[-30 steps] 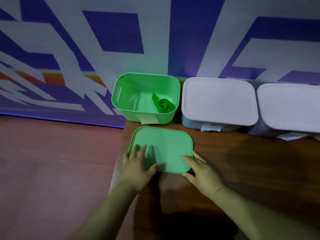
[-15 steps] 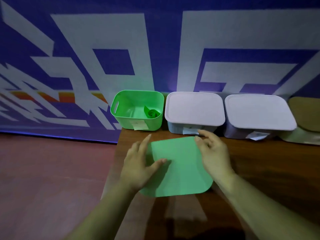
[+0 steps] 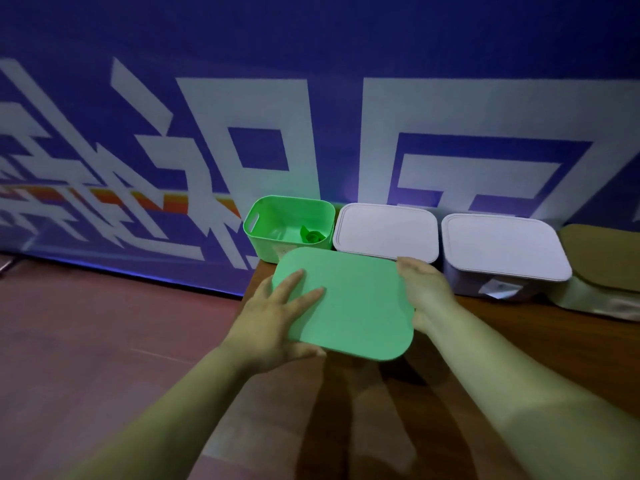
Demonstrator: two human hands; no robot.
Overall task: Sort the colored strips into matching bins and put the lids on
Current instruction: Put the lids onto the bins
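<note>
I hold a green lid (image 3: 349,306) in the air above the wooden table (image 3: 519,341), in front of the bins. My left hand (image 3: 273,317) grips its left edge, fingers on top and thumb underneath. My right hand (image 3: 426,289) grips its right edge. Behind the lid stands the open green bin (image 3: 277,223) with a rolled green strip (image 3: 313,235) inside. To its right sit two pale bins, each with its lid on: the middle bin (image 3: 386,232) and the right bin (image 3: 505,251).
A tan bin (image 3: 602,271) with a tan lid sits at the far right edge. A blue and white patterned wall (image 3: 311,116) runs right behind the bins. The table's left edge drops to a reddish floor (image 3: 104,341).
Both hands picked the green lid up off the table and raised it toward the green bin. The view pulled back and tilted up, bringing the tan bin into sight.
</note>
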